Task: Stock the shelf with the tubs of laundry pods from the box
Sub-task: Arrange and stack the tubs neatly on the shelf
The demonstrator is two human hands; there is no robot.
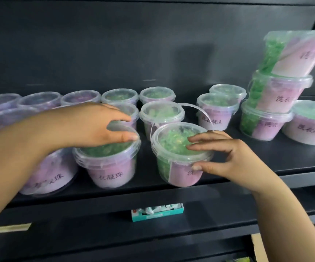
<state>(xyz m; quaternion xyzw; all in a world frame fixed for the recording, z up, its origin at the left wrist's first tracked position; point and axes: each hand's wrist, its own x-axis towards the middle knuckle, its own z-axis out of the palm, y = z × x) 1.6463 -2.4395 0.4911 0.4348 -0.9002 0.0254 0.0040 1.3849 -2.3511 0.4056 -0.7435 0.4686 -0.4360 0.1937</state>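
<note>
Clear tubs of green laundry pods with pink labels stand in rows on a dark shelf [266,159]. My right hand [228,157] holds the front tub [175,157] near the shelf's front edge, fingers on its lid and thumb on its side; its thin white handle loops up behind. My left hand [96,123] lies over the lid of the neighbouring tub [109,165], thumb at the rim and fingers spread above it. Whether it grips that tub is unclear. The box is out of view.
A stack of three tubs [277,95] leans at the right, the top one tilted, beside a wider tub [309,123]. More tubs [160,114] fill the back rows. A teal and white carton [156,212] sits on the shelf below.
</note>
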